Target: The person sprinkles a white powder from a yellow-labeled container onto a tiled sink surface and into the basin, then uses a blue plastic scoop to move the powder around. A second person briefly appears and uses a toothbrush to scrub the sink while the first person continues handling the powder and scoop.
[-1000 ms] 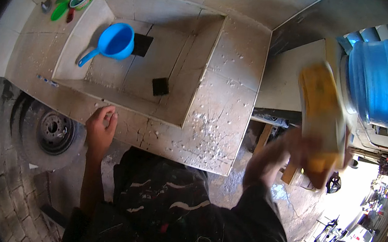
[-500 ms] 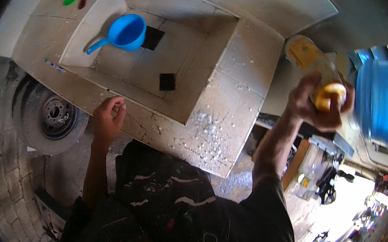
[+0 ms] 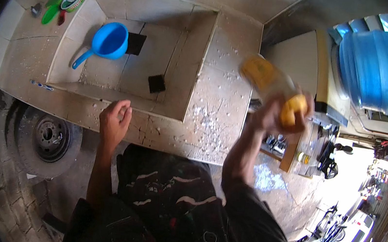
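My right hand [image 3: 281, 113] is closed around the capped end of a clear bottle [image 3: 277, 83] with a yellow label and an orange-yellow cap. The bottle is tilted and blurred by motion, held in the air just past the right edge of the tiled counter [image 3: 225, 91]. Over the counter's front ledge hovers my left hand [image 3: 115, 119], fingers loosely bent, thumb apart, nothing in it. Beyond it, a blue dipper [image 3: 97, 42] with a handle rests in the tiled basin [image 3: 107, 73].
White crumbs litter the counter's right side. Two dark squares [image 3: 156, 84] mark the basin floor. A toothbrush [image 3: 42, 85] lies on the left ledge; a small tub [image 3: 72, 1] and green pieces stand at the back left. A large blue water jug [image 3: 379, 72] is at right, a wheel [image 3: 47, 133] below left.
My right hand has brought the bottle leftward and lower, from beside the water jug toward the counter. The whole view has shifted a little; my left hand stays by the basin's front ledge.
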Motion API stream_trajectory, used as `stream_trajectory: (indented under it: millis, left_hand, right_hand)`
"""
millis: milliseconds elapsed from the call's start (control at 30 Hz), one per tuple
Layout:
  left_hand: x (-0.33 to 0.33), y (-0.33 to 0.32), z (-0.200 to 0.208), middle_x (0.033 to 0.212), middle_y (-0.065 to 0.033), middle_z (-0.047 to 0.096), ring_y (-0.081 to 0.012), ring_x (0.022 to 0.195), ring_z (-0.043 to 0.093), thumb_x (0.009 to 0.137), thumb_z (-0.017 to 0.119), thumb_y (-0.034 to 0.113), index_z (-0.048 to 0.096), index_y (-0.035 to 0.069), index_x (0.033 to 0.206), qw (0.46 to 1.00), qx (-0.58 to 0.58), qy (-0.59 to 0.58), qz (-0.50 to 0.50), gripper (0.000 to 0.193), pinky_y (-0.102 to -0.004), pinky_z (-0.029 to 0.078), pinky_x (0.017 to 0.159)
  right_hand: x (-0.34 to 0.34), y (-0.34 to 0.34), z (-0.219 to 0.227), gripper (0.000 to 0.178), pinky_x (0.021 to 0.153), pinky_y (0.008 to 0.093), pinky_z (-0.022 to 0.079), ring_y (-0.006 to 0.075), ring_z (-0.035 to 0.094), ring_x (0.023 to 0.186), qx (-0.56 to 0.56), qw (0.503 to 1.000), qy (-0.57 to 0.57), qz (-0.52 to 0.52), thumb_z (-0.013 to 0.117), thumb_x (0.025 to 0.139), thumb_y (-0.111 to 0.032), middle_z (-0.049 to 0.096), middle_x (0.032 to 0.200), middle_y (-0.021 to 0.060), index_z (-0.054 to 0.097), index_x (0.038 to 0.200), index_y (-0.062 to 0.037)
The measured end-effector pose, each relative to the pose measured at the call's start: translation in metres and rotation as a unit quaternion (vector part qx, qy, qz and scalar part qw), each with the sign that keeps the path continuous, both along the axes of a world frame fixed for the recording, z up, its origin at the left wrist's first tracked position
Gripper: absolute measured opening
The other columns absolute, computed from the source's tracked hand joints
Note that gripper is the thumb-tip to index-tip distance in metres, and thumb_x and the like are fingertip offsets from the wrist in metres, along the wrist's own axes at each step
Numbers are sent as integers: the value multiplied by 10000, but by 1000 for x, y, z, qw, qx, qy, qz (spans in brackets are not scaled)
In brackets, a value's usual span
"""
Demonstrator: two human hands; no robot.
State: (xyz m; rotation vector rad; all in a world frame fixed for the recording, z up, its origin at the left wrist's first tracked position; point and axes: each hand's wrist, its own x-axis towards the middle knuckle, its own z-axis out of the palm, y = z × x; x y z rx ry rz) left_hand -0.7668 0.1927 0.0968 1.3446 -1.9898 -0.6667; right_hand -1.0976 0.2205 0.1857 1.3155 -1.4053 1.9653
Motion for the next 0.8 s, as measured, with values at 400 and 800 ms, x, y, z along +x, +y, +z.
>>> stream_trajectory:
  millis: [400, 800]
  left_hand:
    - [44, -16, 2, 825, -112, 639, -227, 638, 599, 799, 624, 75, 604, 20, 939, 998, 23, -7, -62, 153, -327, 469, 605]
    - [110, -10, -10, 805, -119, 623, -240, 618, 590, 789, 612, 60, 601, 19, 939, 995, 64, 25, -78, 156, -347, 465, 600]
  right_hand:
    - [32, 12, 20, 457, 840, 488, 505, 344, 559, 974, -110, 987, 52, -105, 648, 811, -178, 489, 1083, 211, 331, 1114, -50]
    - [53, -12, 5, 497, 856, 429, 426, 278, 478, 1047, -47, 978, 147, -137, 689, 762, -138, 411, 1233, 168, 389, 1155, -91]
